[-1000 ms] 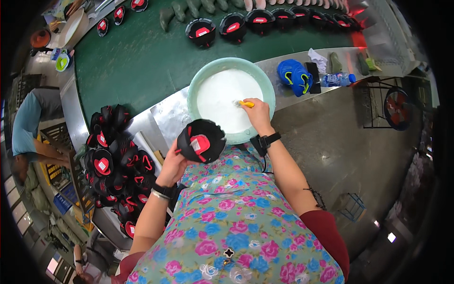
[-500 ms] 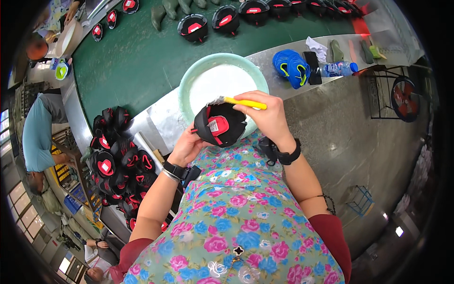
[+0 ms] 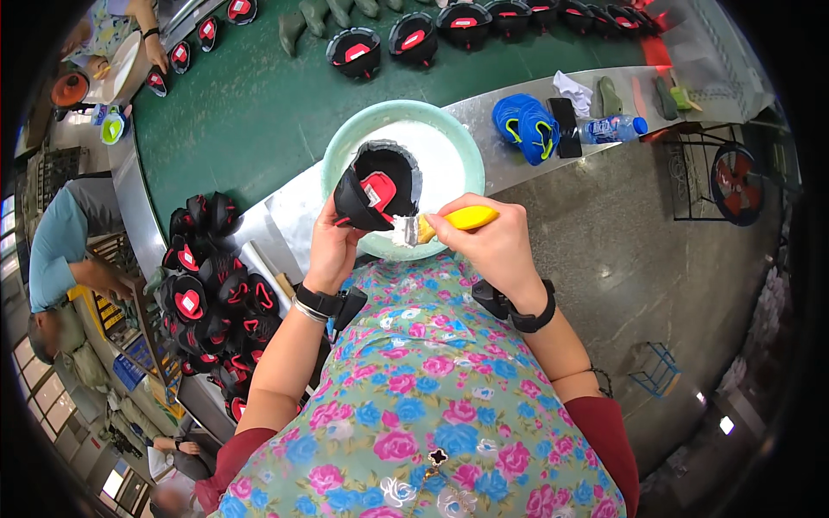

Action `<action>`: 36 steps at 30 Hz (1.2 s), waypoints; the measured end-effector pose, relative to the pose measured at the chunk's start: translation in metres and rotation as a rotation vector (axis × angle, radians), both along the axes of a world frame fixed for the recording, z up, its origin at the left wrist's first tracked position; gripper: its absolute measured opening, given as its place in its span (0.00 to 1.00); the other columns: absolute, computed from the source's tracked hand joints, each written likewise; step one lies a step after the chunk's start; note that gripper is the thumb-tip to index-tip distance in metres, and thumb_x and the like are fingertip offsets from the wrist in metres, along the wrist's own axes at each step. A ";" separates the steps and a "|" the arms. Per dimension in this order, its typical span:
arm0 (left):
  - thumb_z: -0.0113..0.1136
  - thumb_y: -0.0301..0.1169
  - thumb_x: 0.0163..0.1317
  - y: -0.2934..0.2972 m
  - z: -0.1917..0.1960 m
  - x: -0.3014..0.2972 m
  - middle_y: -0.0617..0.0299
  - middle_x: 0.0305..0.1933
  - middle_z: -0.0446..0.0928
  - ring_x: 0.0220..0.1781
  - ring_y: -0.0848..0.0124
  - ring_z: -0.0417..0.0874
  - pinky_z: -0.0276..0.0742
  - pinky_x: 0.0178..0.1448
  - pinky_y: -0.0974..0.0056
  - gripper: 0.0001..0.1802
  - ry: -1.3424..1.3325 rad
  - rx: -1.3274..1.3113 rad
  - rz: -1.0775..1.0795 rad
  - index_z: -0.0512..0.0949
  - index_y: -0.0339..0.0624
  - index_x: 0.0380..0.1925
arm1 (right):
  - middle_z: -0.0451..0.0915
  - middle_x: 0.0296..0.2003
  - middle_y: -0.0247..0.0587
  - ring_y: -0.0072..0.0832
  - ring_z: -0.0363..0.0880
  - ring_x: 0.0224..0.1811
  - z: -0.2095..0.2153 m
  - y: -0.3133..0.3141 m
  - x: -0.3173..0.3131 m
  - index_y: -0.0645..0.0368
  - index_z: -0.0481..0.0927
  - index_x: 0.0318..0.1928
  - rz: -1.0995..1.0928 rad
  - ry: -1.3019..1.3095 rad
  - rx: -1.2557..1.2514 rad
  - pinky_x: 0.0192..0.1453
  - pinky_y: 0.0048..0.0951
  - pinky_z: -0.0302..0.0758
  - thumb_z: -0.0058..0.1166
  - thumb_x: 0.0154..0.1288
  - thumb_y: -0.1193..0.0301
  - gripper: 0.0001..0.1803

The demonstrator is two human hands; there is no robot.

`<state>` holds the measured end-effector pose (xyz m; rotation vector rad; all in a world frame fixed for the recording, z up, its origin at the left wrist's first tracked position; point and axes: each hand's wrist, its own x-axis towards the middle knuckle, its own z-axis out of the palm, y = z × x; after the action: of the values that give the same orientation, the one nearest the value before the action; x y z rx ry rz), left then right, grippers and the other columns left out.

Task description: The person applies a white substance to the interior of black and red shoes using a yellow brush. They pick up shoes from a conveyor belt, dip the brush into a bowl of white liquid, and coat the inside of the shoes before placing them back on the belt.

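Pale green basin [image 3: 470,160] overhangs counter's [image 3: 233,121] near metal edge; bare green surface to its left and beyond. Left hand [image 3: 331,256] grips black-and-red shoe upper [image 3: 350,197] above basin, open mouth facing up; long axis foreshortened, direction unclear from here. Right hand [image 3: 498,252] pinches yellow-handled brush [image 3: 471,217], axis roughly left-right, white-coated bristles pointing left, at upper's near rim.

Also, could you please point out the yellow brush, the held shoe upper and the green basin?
Yellow brush [image 3: 472,217]: head view, on its handle.
Held shoe upper [image 3: 380,186]: head view, on its red patch.
Green basin [image 3: 475,162]: head view, on its right wall.
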<state>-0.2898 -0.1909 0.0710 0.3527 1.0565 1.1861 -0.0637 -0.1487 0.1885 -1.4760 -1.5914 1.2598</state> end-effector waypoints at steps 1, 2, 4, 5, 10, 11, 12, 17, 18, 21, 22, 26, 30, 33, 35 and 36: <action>0.42 0.12 0.63 0.001 0.001 0.001 0.56 0.61 0.79 0.58 0.64 0.84 0.85 0.59 0.58 0.32 -0.007 0.003 0.004 0.68 0.42 0.68 | 0.84 0.23 0.46 0.27 0.85 0.24 -0.007 0.002 0.002 0.64 0.86 0.32 0.000 -0.024 0.014 0.31 0.28 0.78 0.70 0.58 0.68 0.11; 0.43 0.13 0.64 0.001 0.002 0.002 0.55 0.60 0.79 0.57 0.63 0.84 0.85 0.58 0.58 0.31 -0.013 0.005 0.009 0.68 0.41 0.67 | 0.84 0.23 0.46 0.28 0.85 0.24 -0.020 0.006 0.006 0.64 0.86 0.32 -0.001 -0.048 0.029 0.31 0.28 0.78 0.70 0.57 0.69 0.11; 0.42 0.17 0.66 0.001 0.003 0.000 0.55 0.56 0.80 0.51 0.64 0.85 0.86 0.52 0.61 0.26 -0.067 -0.044 0.028 0.71 0.41 0.64 | 0.85 0.26 0.47 0.32 0.86 0.27 -0.034 0.017 0.016 0.64 0.85 0.34 -0.016 -0.098 0.005 0.33 0.28 0.79 0.70 0.56 0.70 0.10; 0.41 0.19 0.67 0.002 0.003 -0.004 0.55 0.53 0.81 0.48 0.65 0.86 0.86 0.48 0.62 0.24 -0.091 -0.062 0.043 0.72 0.40 0.62 | 0.85 0.27 0.47 0.31 0.86 0.28 -0.035 0.023 0.020 0.64 0.85 0.34 -0.032 -0.120 0.039 0.34 0.28 0.79 0.70 0.56 0.70 0.10; 0.38 0.37 0.72 -0.001 -0.015 -0.025 0.58 0.35 0.81 0.20 0.71 0.71 0.66 0.21 0.70 0.19 -0.441 -0.403 0.006 0.77 0.41 0.48 | 0.86 0.34 0.45 0.30 0.86 0.33 -0.014 0.041 0.020 0.64 0.86 0.37 0.055 0.000 0.119 0.38 0.27 0.79 0.69 0.57 0.74 0.08; 0.37 0.40 0.73 0.000 -0.014 -0.028 0.59 0.32 0.80 0.16 0.73 0.66 0.60 0.16 0.71 0.20 -0.508 -0.451 -0.062 0.78 0.41 0.45 | 0.86 0.34 0.44 0.30 0.86 0.33 -0.006 0.043 0.015 0.64 0.86 0.37 0.091 0.069 0.134 0.38 0.27 0.79 0.69 0.57 0.75 0.08; 0.38 0.46 0.72 0.005 -0.002 -0.022 0.59 0.30 0.79 0.12 0.75 0.61 0.54 0.12 0.72 0.22 -0.527 -0.557 -0.056 0.77 0.42 0.44 | 0.86 0.35 0.42 0.30 0.86 0.34 0.001 0.045 0.006 0.63 0.87 0.38 0.203 0.120 0.192 0.39 0.27 0.79 0.69 0.56 0.76 0.09; 0.38 0.50 0.74 0.010 0.019 -0.003 0.60 0.23 0.73 0.12 0.77 0.61 0.54 0.13 0.74 0.26 -0.659 -0.534 -0.273 0.77 0.40 0.41 | 0.87 0.37 0.41 0.26 0.85 0.37 0.015 0.065 -0.028 0.65 0.86 0.39 0.437 0.204 0.216 0.42 0.26 0.79 0.69 0.57 0.78 0.09; 0.38 0.47 0.74 0.011 0.019 -0.004 0.59 0.23 0.73 0.12 0.77 0.61 0.54 0.13 0.74 0.24 -0.684 -0.557 -0.255 0.76 0.39 0.40 | 0.87 0.36 0.40 0.24 0.84 0.36 0.008 0.070 -0.025 0.65 0.86 0.39 0.354 0.169 0.171 0.41 0.25 0.78 0.68 0.58 0.77 0.08; 0.40 0.39 0.72 0.018 0.022 -0.010 0.59 0.23 0.71 0.13 0.76 0.59 0.53 0.15 0.72 0.18 -0.644 -0.585 -0.235 0.75 0.37 0.40 | 0.84 0.27 0.33 0.16 0.81 0.32 -0.018 0.074 0.002 0.65 0.85 0.36 0.194 -0.011 0.050 0.36 0.20 0.76 0.66 0.61 0.74 0.06; 0.41 0.38 0.73 0.018 0.012 -0.017 0.60 0.24 0.71 0.14 0.76 0.60 0.53 0.16 0.72 0.17 -0.669 -0.526 -0.214 0.75 0.38 0.40 | 0.84 0.24 0.37 0.17 0.81 0.27 -0.030 0.071 0.010 0.63 0.86 0.32 0.128 -0.029 0.004 0.34 0.23 0.76 0.68 0.59 0.71 0.08; 0.47 0.35 0.73 0.040 -0.009 -0.061 0.61 0.42 0.79 0.35 0.71 0.76 0.73 0.37 0.66 0.15 -0.535 -0.280 -0.011 0.78 0.43 0.52 | 0.81 0.22 0.31 0.16 0.77 0.24 -0.039 0.058 0.021 0.66 0.85 0.32 -0.098 0.013 -0.181 0.29 0.21 0.73 0.68 0.60 0.73 0.07; 0.49 0.25 0.71 0.083 -0.097 -0.146 0.56 0.54 0.77 0.55 0.60 0.78 0.77 0.56 0.53 0.17 -0.183 0.011 0.319 0.69 0.46 0.59 | 0.80 0.24 0.34 0.17 0.76 0.23 -0.034 0.061 0.026 0.67 0.82 0.34 -0.240 0.115 -0.241 0.29 0.19 0.71 0.63 0.64 0.79 0.03; 0.46 0.18 0.67 0.133 -0.138 -0.180 0.52 0.53 0.73 0.52 0.54 0.80 0.79 0.60 0.44 0.21 -0.027 0.038 0.552 0.59 0.47 0.58 | 0.82 0.25 0.36 0.19 0.80 0.25 -0.036 0.064 0.026 0.68 0.83 0.35 -0.269 0.037 -0.281 0.29 0.19 0.75 0.65 0.63 0.78 0.05; 0.46 0.15 0.65 0.161 -0.161 -0.193 0.50 0.54 0.72 0.50 0.53 0.81 0.81 0.58 0.43 0.25 0.043 0.041 0.655 0.57 0.46 0.60 | 0.82 0.26 0.37 0.19 0.81 0.25 -0.037 0.068 0.022 0.68 0.83 0.36 -0.270 0.010 -0.298 0.30 0.19 0.76 0.65 0.63 0.77 0.06; 0.46 0.15 0.66 0.173 -0.172 -0.196 0.50 0.55 0.72 0.52 0.53 0.81 0.81 0.60 0.44 0.24 0.050 0.035 0.707 0.58 0.45 0.59 | 0.83 0.26 0.37 0.20 0.81 0.26 -0.038 0.069 0.020 0.68 0.83 0.36 -0.276 -0.008 -0.307 0.30 0.20 0.77 0.65 0.63 0.77 0.06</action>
<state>-0.4854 -0.0174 -0.1014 0.0229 1.2500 1.8295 -0.0439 -0.0797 0.1505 -1.8187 -1.1838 1.3771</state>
